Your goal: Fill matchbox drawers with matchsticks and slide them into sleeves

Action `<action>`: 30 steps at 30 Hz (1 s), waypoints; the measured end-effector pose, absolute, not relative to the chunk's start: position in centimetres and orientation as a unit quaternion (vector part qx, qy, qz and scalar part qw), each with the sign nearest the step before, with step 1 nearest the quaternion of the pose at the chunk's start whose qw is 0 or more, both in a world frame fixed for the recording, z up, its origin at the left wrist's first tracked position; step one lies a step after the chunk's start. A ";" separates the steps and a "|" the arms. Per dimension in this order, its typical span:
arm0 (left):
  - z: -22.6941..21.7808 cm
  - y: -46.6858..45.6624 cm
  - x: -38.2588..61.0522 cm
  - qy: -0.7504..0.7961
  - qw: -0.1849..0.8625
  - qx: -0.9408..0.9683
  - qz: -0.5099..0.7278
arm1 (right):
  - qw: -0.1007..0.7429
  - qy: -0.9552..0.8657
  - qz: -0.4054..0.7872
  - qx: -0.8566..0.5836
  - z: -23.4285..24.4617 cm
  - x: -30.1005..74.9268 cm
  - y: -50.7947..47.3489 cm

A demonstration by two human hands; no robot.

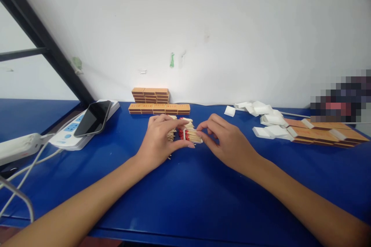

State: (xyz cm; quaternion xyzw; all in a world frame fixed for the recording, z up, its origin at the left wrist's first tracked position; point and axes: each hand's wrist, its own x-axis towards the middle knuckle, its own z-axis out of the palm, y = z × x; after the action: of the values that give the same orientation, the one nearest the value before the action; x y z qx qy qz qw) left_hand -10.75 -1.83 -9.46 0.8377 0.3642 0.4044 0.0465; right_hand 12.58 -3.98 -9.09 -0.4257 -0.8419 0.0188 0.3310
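Observation:
Near the middle of the blue table, a small white matchbox tray [199, 141] filled with red-headed matches [191, 135] is between my two hands. My left hand [159, 133] grips its left part, thumb in front and index finger behind. At the right end, my right hand [228, 141] has thumb and index finger closed on the tray beside the matchstick ends; the exact contact is partly hidden. More loose matches [172, 135] lie in a pile behind and under my left hand, which covers much of them.
Closed orange matchboxes [159, 109] stand in a row and a stack by the wall. Empty white trays [262, 109] lie heaped at right, beside orange matchbox sleeves [319, 135]. A phone [92, 119] rests on a power strip [68, 135] at left, with cables [31, 166] nearby.

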 end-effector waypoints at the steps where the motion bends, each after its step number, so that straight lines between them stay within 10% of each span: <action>1: -9.5 -1.7 -10.8 0.369 0.049 0.835 0.405 | 0.340 -0.838 0.017 -0.427 -9.0 12.6 -4.0; 30: -9.4 -0.5 -11.9 0.413 0.036 0.808 0.419 | 0.232 -0.878 0.109 -0.404 -10.8 12.3 -3.8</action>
State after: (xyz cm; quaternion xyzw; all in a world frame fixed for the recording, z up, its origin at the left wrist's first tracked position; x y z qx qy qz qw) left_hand -11.92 -0.53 -9.45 0.8077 0.4130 0.4193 0.0358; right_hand 12.28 -3.79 -10.78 -0.4035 -0.8784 0.1089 0.2319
